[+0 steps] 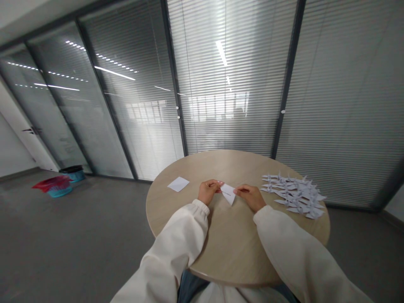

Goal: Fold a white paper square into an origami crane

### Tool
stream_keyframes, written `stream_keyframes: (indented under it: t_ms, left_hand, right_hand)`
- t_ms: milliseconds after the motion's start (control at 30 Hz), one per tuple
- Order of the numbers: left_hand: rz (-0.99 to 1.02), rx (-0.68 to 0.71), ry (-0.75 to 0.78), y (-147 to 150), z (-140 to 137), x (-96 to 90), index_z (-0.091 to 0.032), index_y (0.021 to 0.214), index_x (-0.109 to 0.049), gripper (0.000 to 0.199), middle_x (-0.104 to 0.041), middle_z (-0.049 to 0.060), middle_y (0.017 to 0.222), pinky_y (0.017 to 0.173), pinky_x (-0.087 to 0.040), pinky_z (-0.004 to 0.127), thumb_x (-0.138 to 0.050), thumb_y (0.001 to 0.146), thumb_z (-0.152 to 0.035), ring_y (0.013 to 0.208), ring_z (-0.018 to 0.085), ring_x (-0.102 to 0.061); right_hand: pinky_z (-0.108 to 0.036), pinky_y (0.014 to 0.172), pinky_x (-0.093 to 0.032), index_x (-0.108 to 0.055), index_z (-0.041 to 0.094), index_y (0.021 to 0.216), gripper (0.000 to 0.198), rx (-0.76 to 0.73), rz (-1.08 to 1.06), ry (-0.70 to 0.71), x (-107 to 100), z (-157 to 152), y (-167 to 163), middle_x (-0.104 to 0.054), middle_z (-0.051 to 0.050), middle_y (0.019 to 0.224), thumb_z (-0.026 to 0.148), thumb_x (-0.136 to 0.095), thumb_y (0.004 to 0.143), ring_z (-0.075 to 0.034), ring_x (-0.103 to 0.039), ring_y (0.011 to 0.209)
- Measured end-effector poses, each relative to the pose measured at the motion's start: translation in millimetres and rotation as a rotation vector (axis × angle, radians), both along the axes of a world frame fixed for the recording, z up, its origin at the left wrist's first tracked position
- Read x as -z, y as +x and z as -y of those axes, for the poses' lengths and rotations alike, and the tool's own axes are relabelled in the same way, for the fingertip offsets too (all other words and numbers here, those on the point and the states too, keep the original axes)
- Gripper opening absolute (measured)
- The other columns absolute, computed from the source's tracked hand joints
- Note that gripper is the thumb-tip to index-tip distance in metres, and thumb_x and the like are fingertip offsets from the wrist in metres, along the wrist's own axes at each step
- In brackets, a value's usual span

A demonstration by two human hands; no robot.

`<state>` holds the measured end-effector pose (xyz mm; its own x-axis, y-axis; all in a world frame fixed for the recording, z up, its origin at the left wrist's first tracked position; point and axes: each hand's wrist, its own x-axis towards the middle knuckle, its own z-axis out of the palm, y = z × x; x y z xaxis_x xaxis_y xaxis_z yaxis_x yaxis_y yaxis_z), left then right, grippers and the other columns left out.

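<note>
Between my hands is a small piece of white folded paper [228, 193], roughly triangular with its point towards me. My left hand [208, 190] pinches its left corner. The right corner is pinched by the fingers of my right hand [250, 196]. A flat stack or sheet of white square paper [178, 184] lies on the table to the left, apart from my left hand. Right of my right hand, many white folded paper cranes [296, 194] stand close together in rows.
The round wooden table [233, 252] is in front of me, with glass partitions and blinds [233, 126] behind it. On the floor at the left stand a blue bin with a red bag [59, 187] and another with a black bag [73, 172]. A white door [25, 126] is at far left.
</note>
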<state>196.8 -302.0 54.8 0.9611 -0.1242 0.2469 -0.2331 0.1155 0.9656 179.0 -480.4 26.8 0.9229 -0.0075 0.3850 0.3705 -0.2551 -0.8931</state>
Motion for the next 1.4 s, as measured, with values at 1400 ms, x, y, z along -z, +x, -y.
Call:
stream_keyframes:
  t_ms: [1400]
  left_hand:
    - [-0.042, 0.327, 0.308, -2, 2, 12.8, -0.007, 0.073, -0.065, 0.051, -0.064, 0.008, 0.069, 0.063, -0.047, 0.026, -0.058, 0.060, -0.056, 0.061, 0.014, -0.058]
  right_hand:
    - [-0.028, 0.063, -0.042, -0.066, 0.018, 0.070, 0.033, -0.053, -0.050, 0.213, 0, -1, -2, -0.066, -0.002, 0.069, 0.049, -0.065, 0.057, -0.017, -0.057, 0.064]
